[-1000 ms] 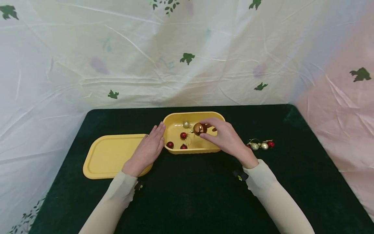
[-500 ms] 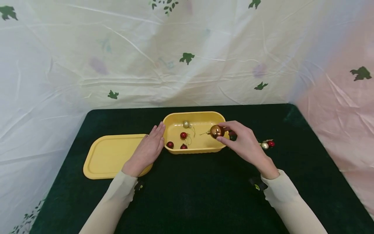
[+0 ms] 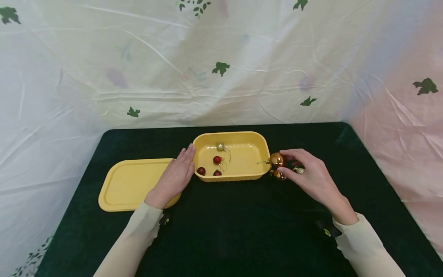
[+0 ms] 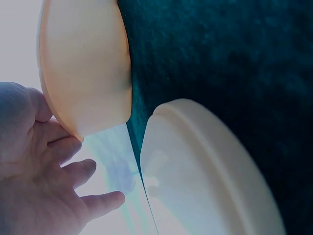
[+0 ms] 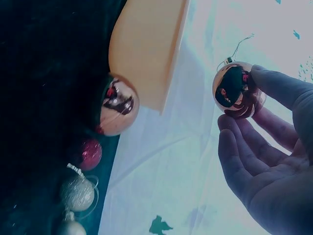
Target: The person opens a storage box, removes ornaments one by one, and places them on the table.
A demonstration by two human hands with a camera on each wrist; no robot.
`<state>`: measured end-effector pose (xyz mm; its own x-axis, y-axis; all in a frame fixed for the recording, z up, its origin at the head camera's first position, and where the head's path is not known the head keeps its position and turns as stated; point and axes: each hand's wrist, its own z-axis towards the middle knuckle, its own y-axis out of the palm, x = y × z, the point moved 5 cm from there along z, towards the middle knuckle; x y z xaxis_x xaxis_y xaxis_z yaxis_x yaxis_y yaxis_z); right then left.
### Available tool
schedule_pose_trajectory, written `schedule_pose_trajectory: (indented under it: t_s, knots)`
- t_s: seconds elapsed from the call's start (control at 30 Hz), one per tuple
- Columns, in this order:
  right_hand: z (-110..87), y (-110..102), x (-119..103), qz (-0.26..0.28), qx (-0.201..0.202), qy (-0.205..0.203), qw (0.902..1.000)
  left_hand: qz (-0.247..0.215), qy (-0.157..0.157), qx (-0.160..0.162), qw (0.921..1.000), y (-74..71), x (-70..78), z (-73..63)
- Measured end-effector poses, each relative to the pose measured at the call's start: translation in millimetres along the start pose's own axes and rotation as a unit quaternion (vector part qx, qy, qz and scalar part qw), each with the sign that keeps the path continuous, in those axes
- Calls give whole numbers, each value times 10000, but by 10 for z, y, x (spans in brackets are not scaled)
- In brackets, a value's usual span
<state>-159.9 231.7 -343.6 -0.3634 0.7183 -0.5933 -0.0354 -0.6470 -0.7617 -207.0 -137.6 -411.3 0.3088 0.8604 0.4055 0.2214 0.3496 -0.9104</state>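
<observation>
My right hand (image 3: pixel 311 177) pinches a shiny copper-coloured Christmas bauble (image 3: pixel 277 159) between thumb and fingers, just past the right end of a yellow box (image 3: pixel 243 159). The bauble's hanging loop points left over the rim. Below it, a second copper bauble (image 5: pixel 120 105) lies on the table beside the box. Inside the box are a small gold bauble (image 3: pixel 220 146) and red baubles (image 3: pixel 217 160). With fingers straight, my left hand (image 3: pixel 172 177) rests against the box's left end; the left wrist view shows its fingers (image 4: pixel 66 147) at the rim.
A yellow lid (image 3: pixel 135 184) lies flat on the dark green table, partly under my left forearm and hand. Right of the box, a red bauble (image 5: pixel 90 154) and a glittery silvery-gold one (image 5: pixel 78 192) lie in a row, mostly hidden by my right hand in the head view.
My right hand has carried the copper bauble rightward, from above the box's inside to beyond its right end. The left hand has stayed at the box's left end.
</observation>
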Motion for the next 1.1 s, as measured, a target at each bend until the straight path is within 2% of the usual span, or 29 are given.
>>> schedule_pose_trajectory:
  t_s: [0.67, 1.1]
  knots:
    - [-350, -176, 273, -238, 357, 332, 9985, -44, -63, -25, 10000, 9, -1, -7]
    - [-525, -412, 573, -223, 684, 944, 9929, -30, -24, 4, 10000, 9, 10, -5]
